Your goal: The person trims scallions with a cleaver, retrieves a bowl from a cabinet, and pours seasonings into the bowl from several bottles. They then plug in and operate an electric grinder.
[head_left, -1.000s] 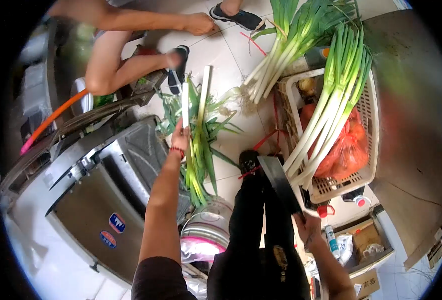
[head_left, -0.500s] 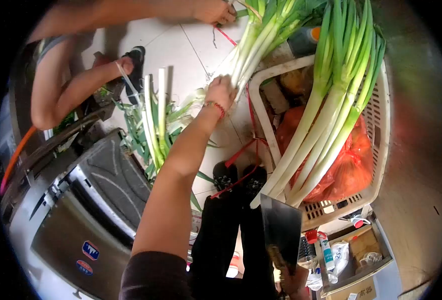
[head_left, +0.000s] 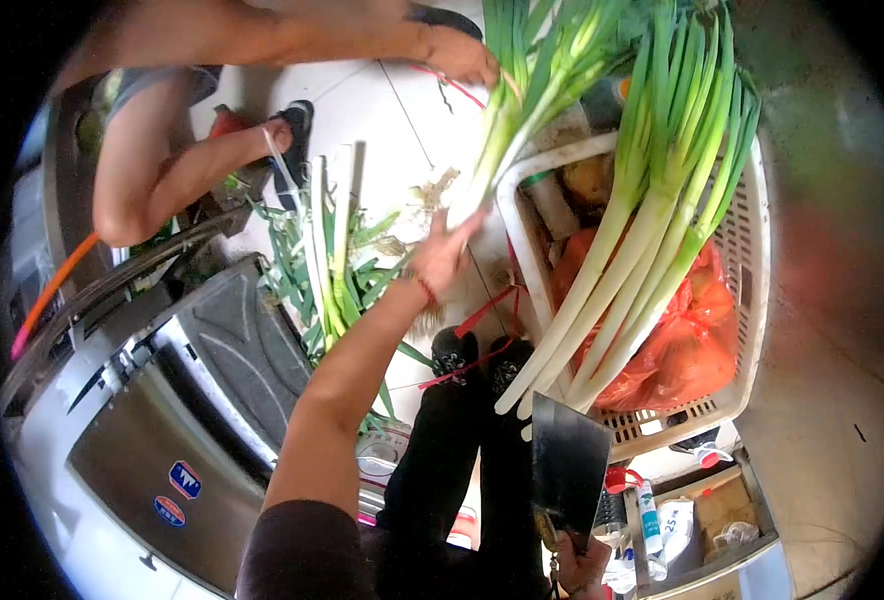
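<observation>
Gripping dark rect. steel cleaver (head_left: 570,460) (R fingers (head_left: 584,567)) + rooty white-green leeks (head_left: 502,140) (L fingers (head_left: 452,245)), w/ rootless batch (head_left: 667,182) already across beige plastic basket (head_left: 753,320).

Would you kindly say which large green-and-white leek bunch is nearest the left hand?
The top-centre bunch, its pale end at the left hand; the other bunch lies farther right, across the beige plastic basket.

A dark short sleeve (head_left: 307,548) tops black trousers (head_left: 434,462) and dark, pale-flecked shoes (head_left: 454,351) — a thin red bracelet (head_left: 426,291) circles the left wrist (head_left: 419,299).
</observation>
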A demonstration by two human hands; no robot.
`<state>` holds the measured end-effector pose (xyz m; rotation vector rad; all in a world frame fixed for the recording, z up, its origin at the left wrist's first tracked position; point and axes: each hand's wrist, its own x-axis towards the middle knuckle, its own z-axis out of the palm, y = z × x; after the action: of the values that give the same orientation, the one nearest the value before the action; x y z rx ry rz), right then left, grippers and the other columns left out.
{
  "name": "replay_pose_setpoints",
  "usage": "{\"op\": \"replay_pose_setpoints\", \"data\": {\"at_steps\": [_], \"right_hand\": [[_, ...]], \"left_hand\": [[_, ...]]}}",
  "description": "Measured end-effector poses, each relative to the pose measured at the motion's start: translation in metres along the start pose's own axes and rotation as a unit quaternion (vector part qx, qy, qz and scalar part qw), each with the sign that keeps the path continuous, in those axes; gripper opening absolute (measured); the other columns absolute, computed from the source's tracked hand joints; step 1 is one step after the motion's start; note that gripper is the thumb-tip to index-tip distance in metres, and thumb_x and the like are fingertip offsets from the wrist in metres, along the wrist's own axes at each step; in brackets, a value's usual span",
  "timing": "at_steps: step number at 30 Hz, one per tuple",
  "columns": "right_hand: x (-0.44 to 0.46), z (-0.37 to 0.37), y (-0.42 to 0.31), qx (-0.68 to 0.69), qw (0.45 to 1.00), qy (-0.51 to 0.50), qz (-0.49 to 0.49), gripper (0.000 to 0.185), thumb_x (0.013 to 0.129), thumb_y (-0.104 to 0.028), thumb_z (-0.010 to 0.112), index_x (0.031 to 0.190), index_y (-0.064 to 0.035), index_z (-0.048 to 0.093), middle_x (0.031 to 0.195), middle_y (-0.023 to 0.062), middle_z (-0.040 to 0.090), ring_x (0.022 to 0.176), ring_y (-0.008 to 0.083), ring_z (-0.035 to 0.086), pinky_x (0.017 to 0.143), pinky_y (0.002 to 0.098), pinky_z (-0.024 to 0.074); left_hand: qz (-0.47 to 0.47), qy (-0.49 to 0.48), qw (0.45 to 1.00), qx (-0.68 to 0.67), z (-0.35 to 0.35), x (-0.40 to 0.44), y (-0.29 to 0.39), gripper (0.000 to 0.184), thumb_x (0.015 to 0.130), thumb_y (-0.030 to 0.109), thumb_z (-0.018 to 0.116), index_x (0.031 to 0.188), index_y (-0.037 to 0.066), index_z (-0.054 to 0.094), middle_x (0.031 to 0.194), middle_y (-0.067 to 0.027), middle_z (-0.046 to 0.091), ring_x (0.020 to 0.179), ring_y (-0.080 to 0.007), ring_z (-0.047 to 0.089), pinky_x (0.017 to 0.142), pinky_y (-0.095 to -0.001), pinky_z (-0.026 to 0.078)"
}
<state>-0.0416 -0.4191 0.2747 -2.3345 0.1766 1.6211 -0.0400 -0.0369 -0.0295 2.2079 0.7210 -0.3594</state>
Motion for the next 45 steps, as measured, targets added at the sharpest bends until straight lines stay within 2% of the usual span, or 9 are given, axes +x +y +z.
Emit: {"op": "replay_pose_setpoints", "data": {"at_steps": [8,10,14,18,22,24,29,34,45], "right_hand": [[-0.032,-0.005,-0.019,0.095,0.985,0.061,-0.132,0.017,0.084,-0.017,0.063,0.082,-0.0004,0.064,0.064,0.0130,0.061,0.053,0.0189,0.058,0.050,0.0325,0.0426],[-0.045,-0.015,-0.036,0.035,0.993,0.039,-0.106,0.016,0.085,-0.016,0.062,0.086,0.0005,0.064,0.068,0.0143,0.064,0.057,0.0179,0.060,0.053,0.0307,0.0452],[-0.075,-0.016,-0.050,0.072,0.975,0.082,-0.191,0.018,0.085,-0.015,0.061,0.079,0.0021,0.063,0.053,0.0039,0.055,0.048,0.0084,0.050,0.045,0.0266,0.0386],[-0.104,-0.023,-0.066,0.134,0.978,0.071,-0.145,0.022,0.084,-0.019,0.065,0.083,0.0032,0.064,0.063,0.0067,0.062,0.057,0.0095,0.054,0.054,0.0274,0.0455],[-0.111,-0.020,-0.067,0.153,0.976,0.069,-0.138,0.025,0.085,-0.022,0.064,0.082,0.0024,0.064,0.059,0.0042,0.059,0.053,0.0087,0.052,0.051,0.0254,0.0424],[-0.112,-0.023,-0.065,0.158,0.973,0.084,-0.145,0.023,0.085,-0.021,0.064,0.083,0.0016,0.064,0.059,0.0059,0.059,0.053,0.0101,0.053,0.051,0.0276,0.0436],[-0.121,-0.027,-0.062,0.045,0.956,0.135,-0.257,0.019,0.085,-0.019,0.062,0.079,-0.0007,0.063,0.057,0.0106,0.055,0.050,0.0183,0.054,0.051,0.0302,0.0435],[-0.134,-0.019,-0.108,0.048,0.913,0.137,-0.381,0.018,0.086,-0.018,0.060,0.081,-0.0004,0.062,0.058,0.0133,0.053,0.049,0.0237,0.052,0.049,0.0312,0.0423],[-0.136,-0.020,-0.193,-0.177,0.766,0.155,-0.598,0.049,0.067,-0.008,0.060,0.116,-0.0087,0.061,0.062,0.0092,0.047,0.051,0.0280,0.051,0.047,0.0380,0.0413]], "left_hand": [[0.073,-0.182,0.946,-0.259,-0.146,-0.164,0.063,0.020,0.081,0.007,0.058,0.100,0.010,0.060,0.090,-0.0119,0.061,0.085,-0.0220,0.061,0.072,-0.0311,0.050],[-0.082,-0.293,0.781,-0.546,-0.196,-0.196,0.066,0.026,0.084,0.005,0.048,0.107,0.005,0.060,0.100,-0.0108,0.062,0.079,-0.0191,0.062,0.070,-0.0313,0.051],[-0.015,-0.255,0.704,-0.662,-0.268,-0.254,0.106,0.035,0.082,0.000,0.055,0.117,0.002,0.049,0.096,-0.0144,0.059,0.087,-0.0254,0.063,0.077,-0.0394,0.054],[0.056,-0.036,0.858,-0.510,-0.285,-0.287,0.152,0.042,0.078,0.001,0.069,0.111,0.011,0.044,0.090,-0.0103,0.055,0.080,-0.0189,0.062,0.066,-0.0353,0.057],[-0.245,0.154,0.746,-0.600,-0.273,-0.274,0.177,0.029,0.077,0.005,0.072,0.099,0.010,0.054,0.074,-0.0035,0.058,0.058,-0.0117,0.057,0.046,-0.0224,0.048],[-0.050,0.260,0.932,-0.248,-0.272,-0.277,0.173,0.009,0.083,0.000,0.060,0.089,0.006,0.062,0.076,-0.0078,0.056,0.058,-0.0144,0.057,0.052,-0.0241,0.045],[0.140,0.360,0.899,-0.207,-0.344,-0.351,0.186,0.014,0.077,0.015,0.069,0.076,0.006,0.059,0.088,-0.0068,0.057,0.083,-0.0223,0.054,0.079,-0.0397,0.045],[0.126,0.283,0.871,-0.381,-0.423,-0.415,0.181,0.045,0.082,0.052,0.062,0.075,0.009,0.047,0.062,-0.0022,0.049,0.059,-0.0160,0.049,0.068,-0.0373,0.042],[-0.041,0.005,0.841,-0.539,-0.333,-0.346,0.085,0.036,0.095,0.032,0.048,0.106,-0.001,0.052,0.073,-0.0070,0.059,0.061,-0.0105,0.053,0.053,-0.0213,0.042]]}}
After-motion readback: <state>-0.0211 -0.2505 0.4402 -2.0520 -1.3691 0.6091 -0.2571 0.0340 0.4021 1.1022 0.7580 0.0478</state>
